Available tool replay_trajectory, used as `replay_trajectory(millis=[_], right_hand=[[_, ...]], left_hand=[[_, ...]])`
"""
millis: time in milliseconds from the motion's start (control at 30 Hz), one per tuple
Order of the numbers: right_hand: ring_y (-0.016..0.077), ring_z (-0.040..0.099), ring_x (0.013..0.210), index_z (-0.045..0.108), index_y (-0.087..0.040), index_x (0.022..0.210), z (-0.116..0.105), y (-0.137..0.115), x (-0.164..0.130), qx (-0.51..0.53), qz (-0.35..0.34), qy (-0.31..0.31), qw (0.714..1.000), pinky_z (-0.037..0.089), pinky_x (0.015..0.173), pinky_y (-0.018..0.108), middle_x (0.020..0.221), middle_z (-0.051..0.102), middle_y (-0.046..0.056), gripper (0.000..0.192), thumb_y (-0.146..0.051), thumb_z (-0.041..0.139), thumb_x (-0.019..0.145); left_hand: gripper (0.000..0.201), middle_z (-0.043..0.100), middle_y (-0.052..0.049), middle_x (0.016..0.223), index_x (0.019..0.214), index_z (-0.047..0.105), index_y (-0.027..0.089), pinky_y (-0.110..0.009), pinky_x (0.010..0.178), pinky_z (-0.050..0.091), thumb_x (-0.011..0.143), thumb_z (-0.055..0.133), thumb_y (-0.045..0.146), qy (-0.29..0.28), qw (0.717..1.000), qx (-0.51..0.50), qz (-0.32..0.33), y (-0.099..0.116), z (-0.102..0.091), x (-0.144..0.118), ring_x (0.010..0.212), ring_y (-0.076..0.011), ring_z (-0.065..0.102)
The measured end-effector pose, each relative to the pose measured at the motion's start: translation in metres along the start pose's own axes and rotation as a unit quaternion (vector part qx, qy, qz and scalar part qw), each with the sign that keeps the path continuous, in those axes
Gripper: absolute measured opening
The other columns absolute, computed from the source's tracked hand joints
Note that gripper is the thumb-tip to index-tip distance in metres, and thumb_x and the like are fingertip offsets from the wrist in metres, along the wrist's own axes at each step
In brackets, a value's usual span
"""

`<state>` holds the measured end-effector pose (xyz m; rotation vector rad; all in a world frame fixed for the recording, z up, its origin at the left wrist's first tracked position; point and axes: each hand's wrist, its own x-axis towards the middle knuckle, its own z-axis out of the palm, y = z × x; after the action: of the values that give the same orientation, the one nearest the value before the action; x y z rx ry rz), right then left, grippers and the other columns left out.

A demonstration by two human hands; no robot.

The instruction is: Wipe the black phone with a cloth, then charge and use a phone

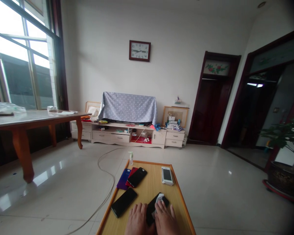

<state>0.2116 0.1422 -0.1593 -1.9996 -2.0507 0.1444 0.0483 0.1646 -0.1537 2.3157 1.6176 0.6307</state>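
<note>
At my left a loose black phone lies slanted on the wooden tabletop, close enough that a sideways shove of my knuckles might nudge it toward the edge. Next comes my left hand, fingers side by side along the near left edge of the dark phone — whether they clamp it or merely rest there, I cannot tell. If that steadying is slack, I judge the phone could skid or swivel under the push of the other hand. It lies on the tabletop directly before me, its long axis running from near left to far right, the far end pointing away and to my right; which face is up is hidden. Over it, my right hand holds a white cloth against the surface; pressed unevenly, the cloth could bunch or slip from under my fingers — beyond, white phones lie well clear.
</note>
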Motion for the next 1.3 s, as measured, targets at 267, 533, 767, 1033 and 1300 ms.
replay_trajectory(millis=[267, 533, 767, 1033, 1300], right_hand=[[0.0282, 0.053, 0.138, 0.064, -0.028, 0.137, 0.019, 0.003, -0.01, 0.042, -0.031, 0.054, 0.997, 0.032, 0.121, 0.052, 0.145, 0.059, 0.006, 0.043, -0.029, 0.041, 0.101], [0.0218, 0.073, 0.105, 0.075, -0.028, 0.105, 0.003, -0.014, -0.012, 0.059, 0.007, 0.105, 0.993, 0.05, 0.097, 0.031, 0.111, 0.079, 0.005, 0.039, -0.021, 0.038, 0.1], [0.0192, 0.072, 0.09, 0.071, -0.027, 0.1, -0.02, -0.022, -0.009, 0.067, 0.062, 0.164, 0.982, 0.049, 0.077, 0.025, 0.099, 0.077, 0.003, 0.03, -0.023, 0.042, 0.099], [0.0229, 0.071, 0.09, 0.073, -0.023, 0.088, -0.007, -0.027, -0.006, -0.091, -0.008, 0.149, 0.985, 0.052, 0.08, 0.031, 0.097, 0.074, 0.009, 0.04, -0.011, 0.036, 0.098], [0.0294, 0.076, 0.1, 0.079, -0.027, 0.108, 0.084, 0.018, 0.004, -0.096, -0.126, 0.293, 0.943, 0.06, 0.083, 0.037, 0.115, 0.078, 0.011, 0.034, -0.035, 0.049, 0.096]], left_hand=[[0.06, 0.065, -0.01, 0.124, 0.123, 0.063, 0.021, -0.041, 0.105, 0.035, 0.071, 0.062, 0.052, -0.048, 0.999, 0.011, -0.003, -0.001, -0.016, -0.005, 0.122, -0.0327, 0.054], [0.066, 0.062, -0.011, 0.132, 0.126, 0.065, 0.022, -0.044, 0.108, 0.035, 0.07, 0.064, 0.056, -0.104, 0.995, 0.001, 0.0, -0.012, -0.032, -0.017, 0.128, -0.0346, 0.051], [0.061, 0.065, -0.01, 0.123, 0.117, 0.067, 0.023, -0.044, 0.104, 0.037, 0.068, 0.066, 0.058, -0.07, 0.997, -0.011, 0.006, -0.016, -0.029, -0.02, 0.121, -0.0343, 0.054], [0.059, 0.065, -0.009, 0.124, 0.117, 0.068, 0.024, -0.045, 0.103, 0.038, 0.067, 0.068, 0.055, -0.081, 0.997, -0.019, 0.001, -0.017, -0.039, -0.022, 0.122, -0.0346, 0.054], [0.051, 0.063, -0.009, 0.128, 0.12, 0.065, 0.024, -0.045, 0.103, 0.039, 0.076, 0.065, 0.051, -0.12, 0.993, 0.018, -0.007, -0.025, -0.021, -0.007, 0.124, -0.034, 0.053]])
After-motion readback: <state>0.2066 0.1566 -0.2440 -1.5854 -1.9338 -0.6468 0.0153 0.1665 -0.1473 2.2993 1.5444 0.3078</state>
